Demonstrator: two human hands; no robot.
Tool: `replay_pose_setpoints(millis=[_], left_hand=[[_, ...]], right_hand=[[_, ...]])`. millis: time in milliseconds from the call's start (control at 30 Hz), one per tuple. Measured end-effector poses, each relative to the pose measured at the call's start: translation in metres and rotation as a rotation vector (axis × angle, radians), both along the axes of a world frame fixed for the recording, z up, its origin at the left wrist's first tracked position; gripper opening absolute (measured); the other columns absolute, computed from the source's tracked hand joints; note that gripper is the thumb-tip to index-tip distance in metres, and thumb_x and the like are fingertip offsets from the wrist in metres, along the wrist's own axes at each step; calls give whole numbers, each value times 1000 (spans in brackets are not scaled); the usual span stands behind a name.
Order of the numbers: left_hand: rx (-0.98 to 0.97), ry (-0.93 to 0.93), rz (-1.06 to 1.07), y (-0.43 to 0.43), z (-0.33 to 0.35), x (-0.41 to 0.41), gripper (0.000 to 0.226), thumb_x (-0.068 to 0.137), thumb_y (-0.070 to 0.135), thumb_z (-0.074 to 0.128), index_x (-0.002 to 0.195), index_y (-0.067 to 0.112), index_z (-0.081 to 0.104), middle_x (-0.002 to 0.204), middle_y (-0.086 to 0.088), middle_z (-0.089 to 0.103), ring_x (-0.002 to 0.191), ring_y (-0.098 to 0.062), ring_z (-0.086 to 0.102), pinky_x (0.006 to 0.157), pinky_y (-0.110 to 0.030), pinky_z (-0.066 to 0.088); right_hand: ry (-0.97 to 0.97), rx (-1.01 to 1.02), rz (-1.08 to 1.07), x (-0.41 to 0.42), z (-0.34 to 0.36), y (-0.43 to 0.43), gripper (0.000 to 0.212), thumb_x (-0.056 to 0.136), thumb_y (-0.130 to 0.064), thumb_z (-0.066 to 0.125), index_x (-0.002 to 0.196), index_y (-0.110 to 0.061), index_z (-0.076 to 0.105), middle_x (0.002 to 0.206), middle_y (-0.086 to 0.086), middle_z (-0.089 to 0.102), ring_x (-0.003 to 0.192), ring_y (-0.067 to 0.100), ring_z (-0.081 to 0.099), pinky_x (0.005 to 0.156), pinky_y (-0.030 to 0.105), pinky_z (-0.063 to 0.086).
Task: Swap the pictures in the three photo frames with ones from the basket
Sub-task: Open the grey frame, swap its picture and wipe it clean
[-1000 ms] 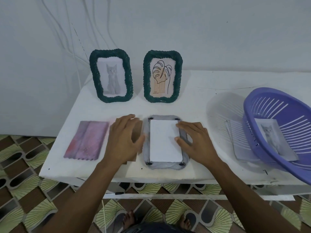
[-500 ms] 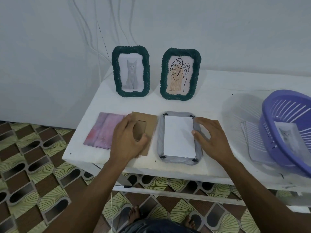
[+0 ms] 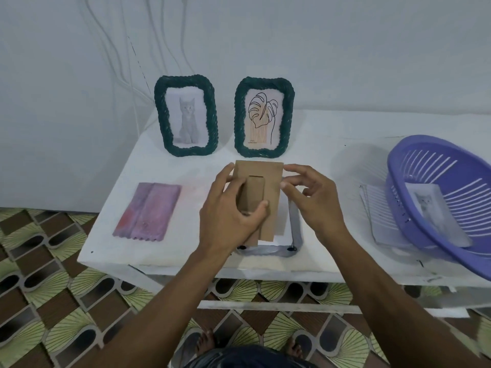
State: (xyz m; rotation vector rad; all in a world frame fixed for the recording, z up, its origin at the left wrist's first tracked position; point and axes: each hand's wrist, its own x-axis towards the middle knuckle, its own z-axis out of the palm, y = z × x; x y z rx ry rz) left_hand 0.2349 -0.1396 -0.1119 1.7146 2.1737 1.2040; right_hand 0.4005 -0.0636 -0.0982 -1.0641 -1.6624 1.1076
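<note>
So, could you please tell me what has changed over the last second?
The left hand lifted the brown backing board from beside the face-down frame and now holds it over the frame; the right hand left the frame's edge to steady the board. The two standing frames, pink cloth and basket stayed put.
</note>
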Motion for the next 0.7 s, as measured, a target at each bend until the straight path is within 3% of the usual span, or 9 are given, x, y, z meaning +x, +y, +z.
replay_pose_setpoints(millis=[200,267,433,567,700], left_hand=[[37,-144,-88,0,-7,0,52,77,55,66,116,22,64,147,11,39,121,-4,49,92,-35,54],[35,-209,-124,2,-9,-9,42,82,45,66,117,22,65,143,8,46,121,-4,50,98,-36,51],[-4,-192,-224,7,-16,-27,34,84,15,72,117,20,68,121,5,65,115,-9,54,104,-39,44],[-5,-174,-238,10,-25,-30,36,81,16,75,116,21,68,117,10,63,112,-4,51,102,-28,42],[-6,-148,-240,13,-31,-30,36,80,17,76,115,20,69,115,11,62,110,-4,50,99,-25,39]], right_hand=[[13,-100,-30,6,-7,3,17,84,-17,74,97,-28,76,86,-4,74,83,9,65,70,21,43],[31,-144,-43,9,-7,6,18,84,-16,73,97,-28,76,87,-1,74,86,13,66,71,17,45],[14,-207,-15,13,-11,11,18,85,-13,72,99,-23,75,86,0,74,91,2,66,71,5,46],[-11,-229,-8,13,-17,14,18,86,-13,71,99,-25,75,81,-4,72,89,-2,65,70,2,43],[-44,-232,-18,12,-22,17,19,87,-14,71,96,-30,75,88,-3,73,91,1,64,74,9,46]])
